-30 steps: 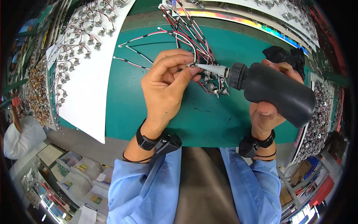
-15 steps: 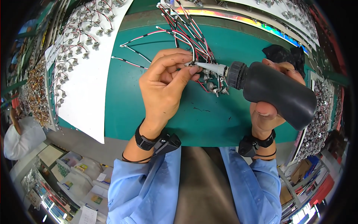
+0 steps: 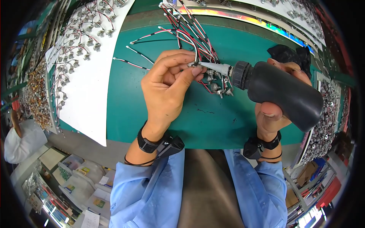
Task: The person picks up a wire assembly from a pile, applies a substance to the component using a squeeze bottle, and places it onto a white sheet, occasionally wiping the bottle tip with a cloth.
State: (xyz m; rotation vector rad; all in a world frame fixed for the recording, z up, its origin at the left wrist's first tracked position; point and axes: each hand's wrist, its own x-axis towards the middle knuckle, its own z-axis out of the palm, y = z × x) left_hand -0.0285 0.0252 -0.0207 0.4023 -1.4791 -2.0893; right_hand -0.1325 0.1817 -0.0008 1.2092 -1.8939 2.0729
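My left hand is closed, pinching a small wired potentiometer between thumb and fingers; most of its body is hidden by the fingertips. Its red, black and white wires arch up and away to the left. Wrapped round a black squeeze bottle, my right hand tilts it so that its grey tapered nozzle points left. The nozzle tip meets the potentiometer at the wire joints, where dark material shows. Behind the nozzle lies a bunch of wired potentiometers, their cables fanning toward the far edge.
A green mat covers the bench. White sheets on the left carry rows of wired potentiometers. A black cloth lies at the far right, beside a tray of loose metal parts. At far left is another person's white sleeve.
The free ends of a couple of wires have shifted slightly to the right and up. Both hands and the bottle stay almost in place, nozzle tip still at the potentiometer.
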